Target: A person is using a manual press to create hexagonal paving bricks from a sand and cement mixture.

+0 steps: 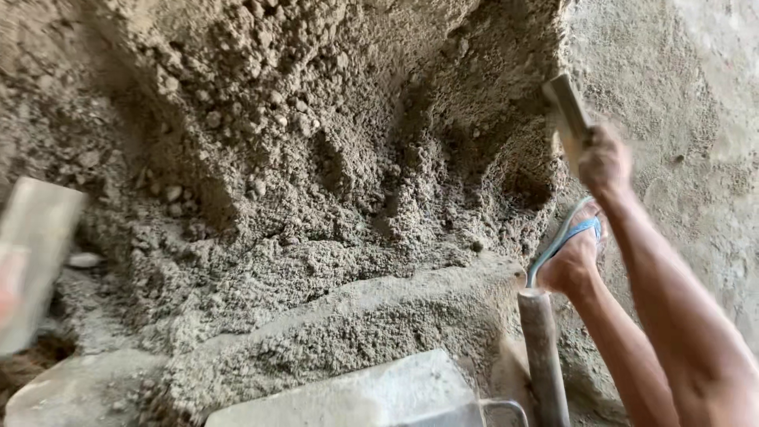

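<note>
A rough grey concrete floor point(696, 95), gritty and stained, ran along the right side in soft, even daylight. A large heap of damp grey-brown sandy mortar mix point(300, 158), lumpy with small pebbles, filled most of the ground. A pale flat stone slab point(71, 391) lay at the lower left.

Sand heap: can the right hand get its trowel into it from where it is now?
Probably yes. The right hand grips a trowel right at the edge of the sand heap, and nothing lies between them; the foot in the blue sandal sits lower down.
</note>
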